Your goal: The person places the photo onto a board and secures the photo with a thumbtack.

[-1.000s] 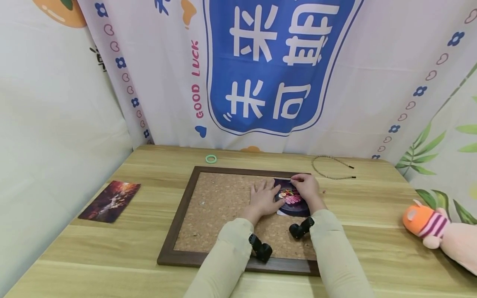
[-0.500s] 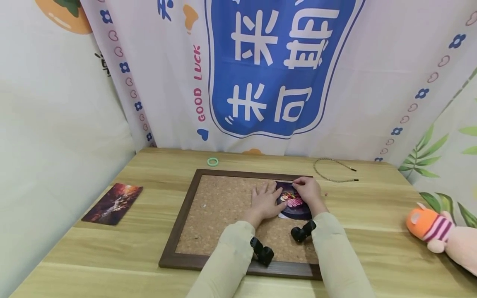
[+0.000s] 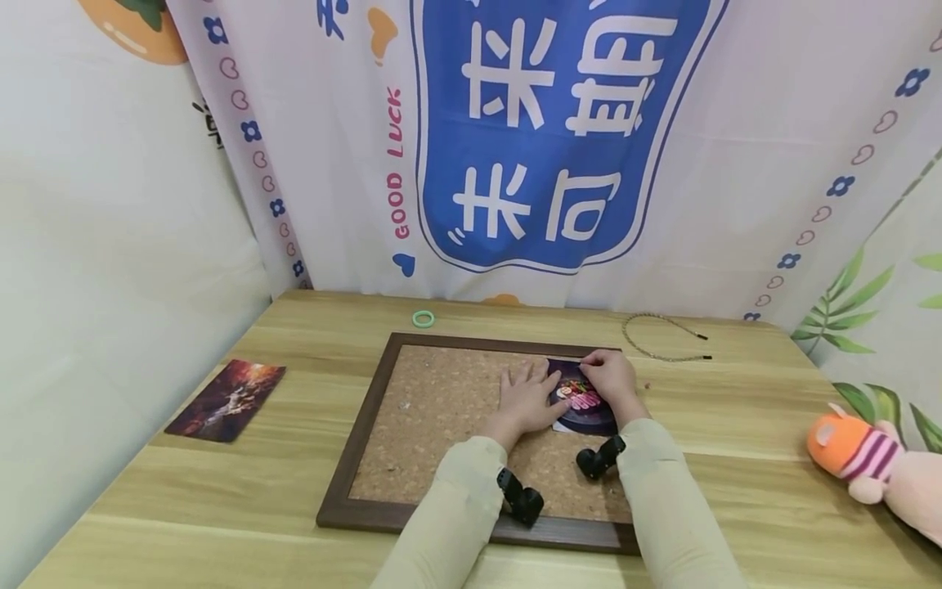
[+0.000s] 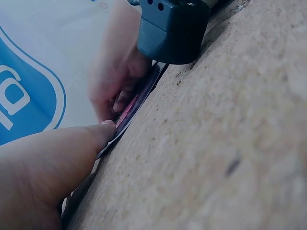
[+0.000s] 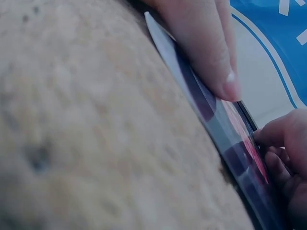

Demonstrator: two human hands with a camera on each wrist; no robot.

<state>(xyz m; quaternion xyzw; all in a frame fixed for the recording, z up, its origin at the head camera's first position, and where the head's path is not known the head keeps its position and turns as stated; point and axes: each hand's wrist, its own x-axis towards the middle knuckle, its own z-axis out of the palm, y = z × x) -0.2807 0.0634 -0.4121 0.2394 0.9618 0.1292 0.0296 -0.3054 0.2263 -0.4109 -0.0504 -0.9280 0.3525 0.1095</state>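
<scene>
A dark printed picture (image 3: 585, 419) with a pink and red design lies on the upper right part of a framed cork board (image 3: 434, 417). My left hand (image 3: 527, 402) rests on the board with fingers spread, its thumb pressing the picture's left side. At the picture's top edge, my right hand (image 3: 614, 381) pinches a tiny pushpin (image 3: 584, 366), mostly hidden by the fingertips. In the right wrist view, the right thumb and forefinger meet close to the picture (image 5: 240, 158). The left wrist view shows the left thumb (image 4: 103, 134) on the picture's edge, which lifts slightly off the cork.
Another picture (image 3: 226, 401) lies on the table at left. Behind the board are a green ring (image 3: 423, 319) and a thin headband (image 3: 625, 331). A plush toy (image 3: 868, 458) sits at right. Printed cloth (image 3: 346, 204) hangs behind the table.
The head view has shifted slightly. Both hands stay at nearly the same places on the picture, with the right fingertips still at its top edge.
</scene>
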